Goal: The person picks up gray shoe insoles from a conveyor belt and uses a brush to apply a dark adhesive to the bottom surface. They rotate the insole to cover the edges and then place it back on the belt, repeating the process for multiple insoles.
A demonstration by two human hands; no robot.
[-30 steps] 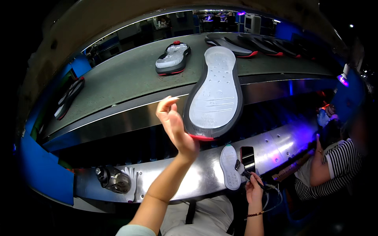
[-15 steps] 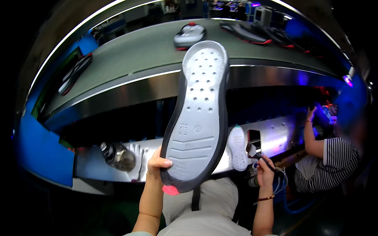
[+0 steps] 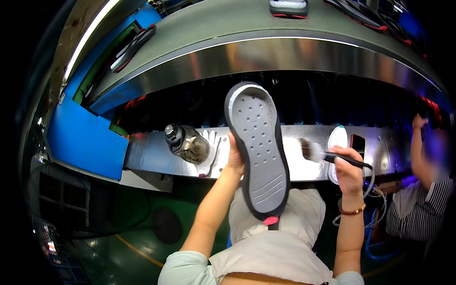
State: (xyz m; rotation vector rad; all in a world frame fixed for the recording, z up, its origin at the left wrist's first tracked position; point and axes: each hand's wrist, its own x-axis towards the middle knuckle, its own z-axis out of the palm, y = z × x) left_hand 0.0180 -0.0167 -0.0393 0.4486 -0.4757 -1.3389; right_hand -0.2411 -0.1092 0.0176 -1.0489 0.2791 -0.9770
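Note:
My left hand (image 3: 234,159) grips a large shoe sole (image 3: 259,149) by its left edge. The sole is grey with a black rim and a pink tab at its near end, and it is held over my lap with its flat dotted face toward me. My right hand (image 3: 348,170) holds a brush (image 3: 327,155) with a black handle, its pale bristles pointing left, a short way right of the sole. Behind both hands runs a steel shelf (image 3: 152,154).
A dark bottle (image 3: 186,143) and a white glove (image 3: 209,152) lie on the shelf at left, a white insole (image 3: 337,138) and a dark phone (image 3: 357,144) at right. Above, a conveyor belt (image 3: 228,23) carries a shoe (image 3: 288,7) and soles. A person in a striped shirt (image 3: 418,209) sits at right.
My left hand brought the sole down from the conveyor to my lap. My right hand rose from the shelf edge, now holding the brush beside the sole.

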